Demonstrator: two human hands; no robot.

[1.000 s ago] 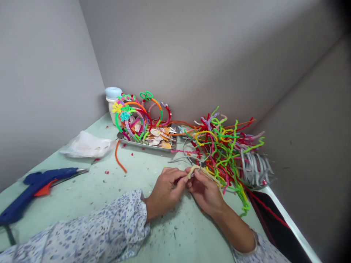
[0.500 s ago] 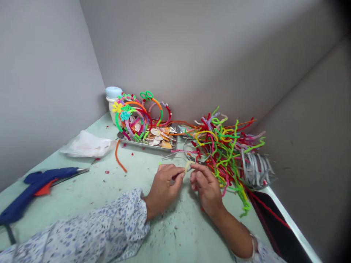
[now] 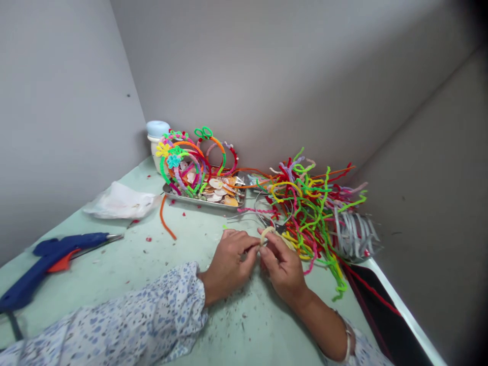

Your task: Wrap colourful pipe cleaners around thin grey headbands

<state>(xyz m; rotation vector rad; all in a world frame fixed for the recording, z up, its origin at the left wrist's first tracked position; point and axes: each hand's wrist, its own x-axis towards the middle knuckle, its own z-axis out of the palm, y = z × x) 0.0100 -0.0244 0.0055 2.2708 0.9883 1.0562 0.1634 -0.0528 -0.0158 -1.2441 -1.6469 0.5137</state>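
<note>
Pale yellow fuzzy stick (image 3: 266, 232) curls up above the grip, where left hand (image 3: 229, 258) and right hand (image 3: 286, 269) both pinch it, close together

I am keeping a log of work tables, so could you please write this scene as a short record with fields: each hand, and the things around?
Left hand: pinches a pale yellow strip
Right hand: fingers at the same strip; exact grip unclear
Middle, back: metal tray with colourful hoops and shell-like pieces
Behind the hoops, left: jar with a blue lid
Left side: blue glue gun, white plastic bag
Right side: tangled pile of fuzzy strips, grey bundle
Surface: pale green tabletop, small scraps
</note>
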